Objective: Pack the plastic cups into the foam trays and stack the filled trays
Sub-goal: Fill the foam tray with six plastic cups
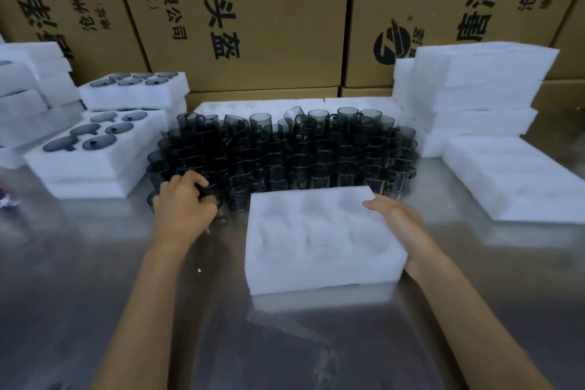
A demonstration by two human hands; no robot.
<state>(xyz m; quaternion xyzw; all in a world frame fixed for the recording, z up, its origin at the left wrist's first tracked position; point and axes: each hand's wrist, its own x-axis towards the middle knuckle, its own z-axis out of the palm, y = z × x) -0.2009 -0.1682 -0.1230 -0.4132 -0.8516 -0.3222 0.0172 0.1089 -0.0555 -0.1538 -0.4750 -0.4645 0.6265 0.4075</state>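
At centre frame an empty foam tray lies on the steel table, and the right hand rests flat against its right edge, fingers straight. Left of it, the left hand curls around a dark cup at the near edge of the cup cluster. Filled trays are stacked at the left of the frame.

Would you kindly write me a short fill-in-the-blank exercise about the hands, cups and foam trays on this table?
1. The left hand grips a dark ____ at the near edge of the cluster of cups.
2. The right hand rests on the ____ side of the foam tray.
3. That tray's pockets are all ____.
4. The filled trays are stacked to the person's ____.

Missing words: cup; right; empty; left
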